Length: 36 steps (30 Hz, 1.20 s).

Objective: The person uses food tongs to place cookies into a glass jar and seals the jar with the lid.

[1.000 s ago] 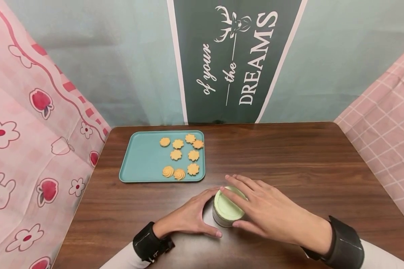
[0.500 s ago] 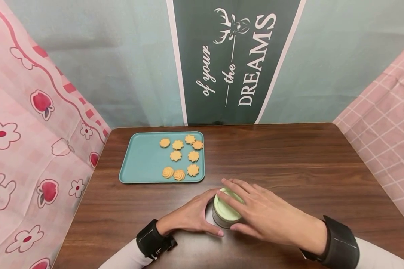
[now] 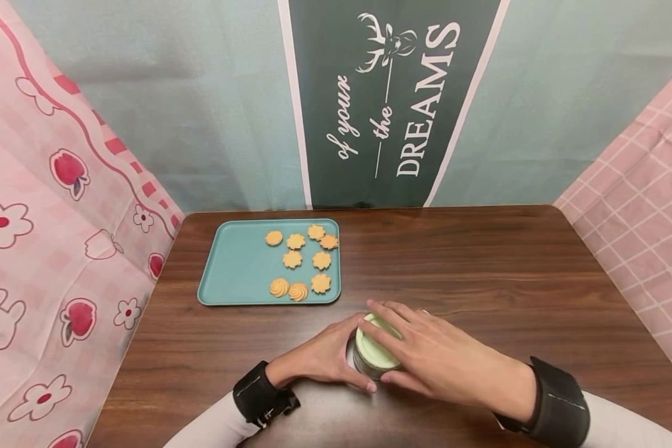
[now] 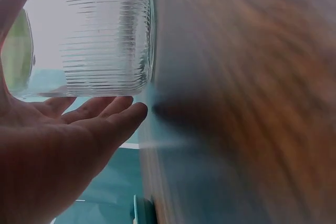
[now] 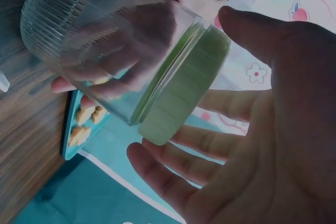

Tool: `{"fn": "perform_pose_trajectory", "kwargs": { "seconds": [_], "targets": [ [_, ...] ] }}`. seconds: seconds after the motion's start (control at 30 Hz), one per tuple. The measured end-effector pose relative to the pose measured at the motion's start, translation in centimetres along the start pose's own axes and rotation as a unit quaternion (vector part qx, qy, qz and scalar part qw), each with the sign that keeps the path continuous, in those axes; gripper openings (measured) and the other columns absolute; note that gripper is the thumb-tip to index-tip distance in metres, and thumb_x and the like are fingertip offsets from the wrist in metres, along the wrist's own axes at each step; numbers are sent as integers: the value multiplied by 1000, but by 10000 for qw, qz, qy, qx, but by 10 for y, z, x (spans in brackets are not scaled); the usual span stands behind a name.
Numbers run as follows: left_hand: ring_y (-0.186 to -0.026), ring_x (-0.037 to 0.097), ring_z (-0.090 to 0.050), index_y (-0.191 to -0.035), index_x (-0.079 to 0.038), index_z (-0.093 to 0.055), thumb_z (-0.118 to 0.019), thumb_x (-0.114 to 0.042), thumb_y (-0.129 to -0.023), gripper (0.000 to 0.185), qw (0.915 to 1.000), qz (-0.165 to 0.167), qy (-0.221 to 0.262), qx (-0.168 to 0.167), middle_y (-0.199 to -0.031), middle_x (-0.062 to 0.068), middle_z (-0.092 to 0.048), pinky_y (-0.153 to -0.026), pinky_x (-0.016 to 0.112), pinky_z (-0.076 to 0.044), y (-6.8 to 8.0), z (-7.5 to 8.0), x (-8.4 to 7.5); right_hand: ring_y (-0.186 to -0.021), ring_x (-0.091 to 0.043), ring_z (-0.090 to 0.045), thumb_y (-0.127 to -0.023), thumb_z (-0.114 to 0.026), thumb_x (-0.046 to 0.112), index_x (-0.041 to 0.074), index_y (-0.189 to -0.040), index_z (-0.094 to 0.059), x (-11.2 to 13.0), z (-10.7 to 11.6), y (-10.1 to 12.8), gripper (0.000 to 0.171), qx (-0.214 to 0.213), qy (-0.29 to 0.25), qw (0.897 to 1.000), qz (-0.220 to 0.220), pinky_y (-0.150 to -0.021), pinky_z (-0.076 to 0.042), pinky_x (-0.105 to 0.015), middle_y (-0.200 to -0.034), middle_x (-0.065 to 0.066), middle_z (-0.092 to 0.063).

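Observation:
A clear ribbed glass jar (image 4: 105,40) with a pale green lid (image 3: 376,350) stands upright near the front of the table. My left hand (image 3: 323,356) curves around its left side, thumb at the near side and fingers at the far side. In the left wrist view those fingers extend straight along the glass. My right hand (image 3: 445,358) spreads over the lid from the right. In the right wrist view its thumb tip is right at one edge of the lid (image 5: 186,85) and its fingertips reach the opposite edge, the palm apart from it.
A teal tray (image 3: 232,267) lies at the back left of the brown wooden table (image 3: 470,261), with several cookies (image 3: 292,259) mostly on its right half. Printed cloths hang at the back and both sides.
My left hand has moved slightly right, its thumb nearer the jar. My right hand has shifted slightly left and toward me over the lid. The jar and tray look unmoved.

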<state>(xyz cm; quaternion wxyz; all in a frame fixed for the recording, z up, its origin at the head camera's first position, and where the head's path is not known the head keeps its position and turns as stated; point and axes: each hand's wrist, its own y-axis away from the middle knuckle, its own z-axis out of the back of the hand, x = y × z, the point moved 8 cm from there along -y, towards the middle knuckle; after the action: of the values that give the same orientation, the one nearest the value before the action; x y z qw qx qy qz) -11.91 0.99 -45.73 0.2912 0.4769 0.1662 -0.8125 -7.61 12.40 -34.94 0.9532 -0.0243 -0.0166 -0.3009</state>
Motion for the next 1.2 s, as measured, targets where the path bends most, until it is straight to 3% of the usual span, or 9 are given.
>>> {"fn": "perform_pose_trajectory", "kwargs": {
  "seconds": [0.27, 0.57, 0.87, 1.2],
  "targets": [
    [-118, 4, -60, -159, -24, -35, -97, -42, -75, 107, 9999, 32, 58, 109, -140, -4, -61, -102, 26, -51, -4, -2, 1, -134, -29, -55, -100, -70, 50, 15, -161, -42, 1, -4, -1, 76, 228, -63, 9997, -29, -88, -62, -51, -160, -14, -45],
    [-122, 4, -59, -163, -16, -31, -97, -40, -76, 112, 9999, -53, 29, 154, -145, -1, -60, -107, 26, -49, -8, -4, -1, -132, -28, -56, -97, -74, 50, 15, -161, -42, 3, -4, -5, 80, 135, 5, 9999, 60, -85, -62, -48, -157, -14, -49],
    [-117, 1, -61, -157, -16, -35, -102, -39, -69, 113, 9997, -144, -180, 19, -139, -3, -63, -101, 21, -51, -14, -4, -3, -131, -28, -57, -97, -72, 53, 17, -161, -44, 3, -4, -6, 78, 243, 37, 9997, -6, -83, -63, -48, -156, -14, -49],
    [-107, -2, -63, -151, -18, -42, -102, -37, -68, 104, 9996, -215, -205, -11, -128, -6, -67, -93, 18, -53, -16, -3, -6, -121, -26, -60, -93, -78, 52, 16, -156, -51, 6, 0, -9, 77, 54, 358, 9992, 168, -78, -63, -43, -142, -10, -56]
  ]
}}
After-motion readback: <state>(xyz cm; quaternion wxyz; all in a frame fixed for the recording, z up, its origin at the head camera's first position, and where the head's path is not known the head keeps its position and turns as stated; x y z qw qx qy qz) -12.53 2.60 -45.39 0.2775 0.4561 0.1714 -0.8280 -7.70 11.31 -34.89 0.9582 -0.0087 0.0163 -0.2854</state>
